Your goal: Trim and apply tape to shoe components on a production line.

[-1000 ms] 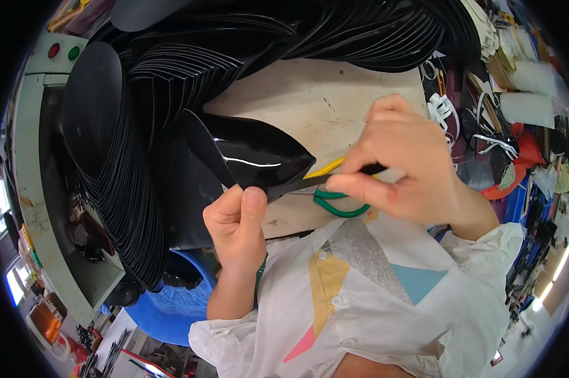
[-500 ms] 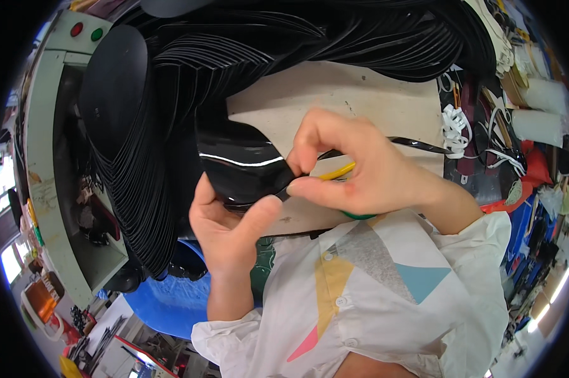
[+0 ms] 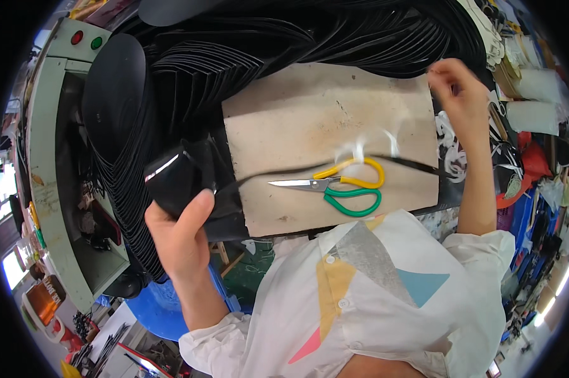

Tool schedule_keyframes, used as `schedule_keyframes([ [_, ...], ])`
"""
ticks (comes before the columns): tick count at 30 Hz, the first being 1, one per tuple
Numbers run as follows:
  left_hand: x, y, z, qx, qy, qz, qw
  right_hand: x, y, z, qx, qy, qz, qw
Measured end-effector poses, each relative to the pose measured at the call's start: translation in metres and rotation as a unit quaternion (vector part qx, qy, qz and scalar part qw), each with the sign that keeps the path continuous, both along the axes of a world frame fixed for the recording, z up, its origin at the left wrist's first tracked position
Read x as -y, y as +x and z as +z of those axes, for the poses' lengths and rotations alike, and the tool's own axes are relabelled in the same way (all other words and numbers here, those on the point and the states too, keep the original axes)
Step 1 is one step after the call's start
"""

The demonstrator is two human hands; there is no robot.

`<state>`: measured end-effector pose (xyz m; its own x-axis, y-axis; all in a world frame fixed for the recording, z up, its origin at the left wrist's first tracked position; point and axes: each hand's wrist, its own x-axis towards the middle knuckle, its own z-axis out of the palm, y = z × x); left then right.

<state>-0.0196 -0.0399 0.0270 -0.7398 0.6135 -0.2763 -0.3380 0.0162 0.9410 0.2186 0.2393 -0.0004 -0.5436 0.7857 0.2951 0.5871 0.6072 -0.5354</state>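
A black glossy sheet piece (image 3: 174, 179) is pinched in my left hand (image 3: 182, 242), its thumb lying along the near side. From beside that piece a narrow black strip (image 3: 410, 163) stretches right across the beige board. My right hand (image 3: 464, 94) is raised over the board's far right corner, by the black stack; its fingers are bent and smeared, and I cannot see anything in them. Scissors (image 3: 322, 184) with one yellow and one green handle lie on the board, blades pointing left. Blurred white shapes (image 3: 366, 150) show just above the yellow handle.
Stacked black sheet pieces (image 3: 234, 60) curve along the board's (image 3: 284, 120) far and left sides. White strips (image 3: 449, 142) lie at its right. A grey-green machine housing (image 3: 45, 176) with red and green buttons stands left. Below my left arm is a blue tub (image 3: 161, 315).
My right hand has left the black piece and moved up and to the right. My left hand has carried the piece leftward and tilted it, uncovering the scissors and more of the strip.
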Motion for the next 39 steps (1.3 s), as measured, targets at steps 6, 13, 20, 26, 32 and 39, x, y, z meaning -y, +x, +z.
schedule_keyframes([
  [6,-0.032,0.025,-0.023,0.057,0.083,-0.062,0.993,0.114,0.003,-0.011,0.172,-0.008,0.375,0.911],
  [13,-0.031,0.03,-0.024,0.126,0.16,-0.051,0.978,0.125,0.009,-0.056,0.182,-0.04,0.259,0.948],
  [20,-0.034,0.04,-0.024,0.153,0.174,-0.021,0.973,0.112,0.005,-0.03,0.01,-0.403,0.313,0.86],
  [26,-0.039,0.046,-0.024,0.144,0.169,-0.015,0.975,0.121,-0.016,-0.022,-0.043,-0.333,0.312,0.888],
  [32,-0.042,0.051,-0.022,0.143,0.161,0.007,0.977,0.13,-0.024,-0.044,-0.118,-0.161,0.271,0.942],
  [39,-0.044,0.055,-0.019,0.165,0.176,0.021,0.97,0.128,-0.027,-0.033,-0.083,-0.132,0.269,0.95],
])
